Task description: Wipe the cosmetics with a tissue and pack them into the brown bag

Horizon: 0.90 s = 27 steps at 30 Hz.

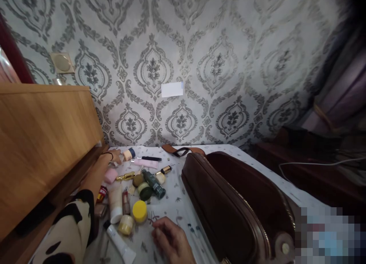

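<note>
At the back left, my left hand (115,156) reaches in beside the drawer, a dark band on its wrist. Its small, partly hidden fingers look stretched out near a beige bottle with a blue cap (129,154). My right hand (173,239) is low in the middle, its fingers loosely bent and apart, with nothing visible in them. Closest to it are a yellow-lidded jar (140,211), a cream-coloured jar (126,224) and a white tube with a black cap (120,243). A green bottle (154,184) leans among other jars, and a pink tube (145,163) lies behind.
A brown leather bag (225,207) lies on the right, its zip open and its strap (183,151) stretching back. A wooden drawer unit (48,142) borders the left. Patterned cloth (175,214) covers the surface, and a papered wall (197,115) rises behind.
</note>
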Tool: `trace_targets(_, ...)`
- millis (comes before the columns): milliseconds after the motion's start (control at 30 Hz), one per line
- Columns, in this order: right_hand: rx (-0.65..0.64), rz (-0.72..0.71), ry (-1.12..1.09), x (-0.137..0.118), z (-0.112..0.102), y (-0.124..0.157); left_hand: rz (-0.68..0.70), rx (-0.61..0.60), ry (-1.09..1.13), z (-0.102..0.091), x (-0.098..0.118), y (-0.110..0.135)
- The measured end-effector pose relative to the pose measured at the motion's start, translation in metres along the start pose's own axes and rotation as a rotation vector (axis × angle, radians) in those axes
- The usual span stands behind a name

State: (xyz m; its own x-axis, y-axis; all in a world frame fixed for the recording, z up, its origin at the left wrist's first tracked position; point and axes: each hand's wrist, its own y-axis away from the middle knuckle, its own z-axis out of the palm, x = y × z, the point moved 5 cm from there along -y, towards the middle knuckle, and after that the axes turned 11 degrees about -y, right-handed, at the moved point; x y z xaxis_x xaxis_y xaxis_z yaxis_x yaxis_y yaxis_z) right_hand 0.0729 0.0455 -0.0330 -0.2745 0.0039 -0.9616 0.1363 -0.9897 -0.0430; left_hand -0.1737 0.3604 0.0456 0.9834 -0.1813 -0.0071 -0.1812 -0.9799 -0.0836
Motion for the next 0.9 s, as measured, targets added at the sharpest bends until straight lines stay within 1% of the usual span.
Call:
trace_targets(67, 0.021, -0.008, -0.004, -0.002, 0.001, 0.000, -0.009, -0.027, -0.037, -0.005, 0.002, 0.003)
trace_targets(133, 0.030, -0.002, -0.013, -0.003, 0.003, 0.000, -0.012, -0.043, -0.056, -0.015, 0.005, 0.007)
trace_targets(200, 0.045, 0.002, -0.024, -0.006, 0.005, 0.000, -0.001, -0.038, -0.059, -0.030, 0.008, 0.015)
trace_targets(267, 0.051, -0.003, -0.023, -0.008, 0.007, 0.001, 0.019, -0.019, -0.044, -0.048, 0.012, 0.027)
trace_targets(333, 0.063, -0.027, -0.017, -0.012, 0.007, 0.001, 0.049, 0.008, -0.004, -0.068, 0.018, 0.043)
trace_targets(400, 0.074, -0.057, -0.024, -0.016, 0.008, 0.001, 0.097, 0.038, 0.062, -0.086, 0.029, 0.065)
trace_targets(500, 0.089, -0.069, -0.118, -0.023, 0.009, 0.000, 0.201, 0.083, 0.203, -0.103, 0.058, 0.112)
trace_targets(533, 0.098, -0.058, -0.182, -0.026, 0.010, 0.000, 0.245, 0.098, 0.267, -0.106, 0.071, 0.131)
trace_targets(567, 0.108, -0.039, -0.261, -0.029, 0.011, 0.001, 0.323, 0.114, 0.425, -0.109, 0.086, 0.151)
trace_targets(600, 0.114, -0.012, -0.351, -0.033, 0.012, 0.001, 0.395, 0.142, 0.541, -0.111, 0.101, 0.171)
trace_targets(633, 0.111, 0.022, -0.440, -0.037, 0.014, 0.003, 0.435, 0.159, 0.617, -0.111, 0.116, 0.190)
trace_targets(733, 0.053, 0.108, -0.620, -0.050, 0.019, 0.008, 0.487, 0.155, 0.722, -0.105, 0.155, 0.237)
trace_targets(800, 0.024, 0.125, -0.671, -0.057, 0.017, 0.013, 0.502, 0.162, 0.725, -0.098, 0.176, 0.259)
trace_targets(900, 0.027, 0.107, -0.693, -0.059, 0.007, 0.020, 0.502, 0.180, 0.749, -0.084, 0.195, 0.276)
